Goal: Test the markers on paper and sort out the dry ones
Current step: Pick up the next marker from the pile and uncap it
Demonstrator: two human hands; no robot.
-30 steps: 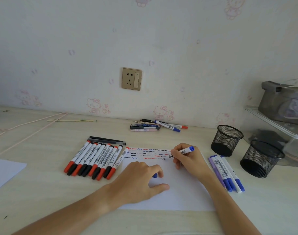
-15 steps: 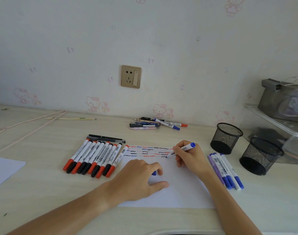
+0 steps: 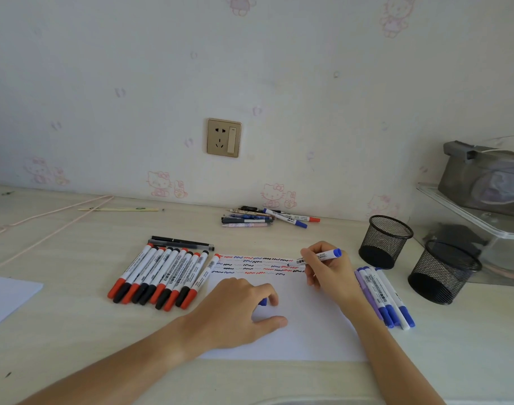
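white paper [image 3: 308,331]: red, blue, black squiggle rows along 12 o'clock edge | marker row [image 3: 162,276] at 9 o'clock: white barrels, red and black caps | markers [image 3: 384,299] at 3 o'clock: blue caps, one purple | mesh cups [image 3: 385,241]: black | wall [image 3: 250,68]: white, pink cartoon-cat print

Two bare forearms in view, entering from the lower edge. No sleeves visible on either arm up to the frame edge. Left hand [image 3: 238,311] and right hand [image 3: 329,270] ungloved. No rings, watch, bracelet or other markings discernible on wrists or fingers. Nails short, unpainted.
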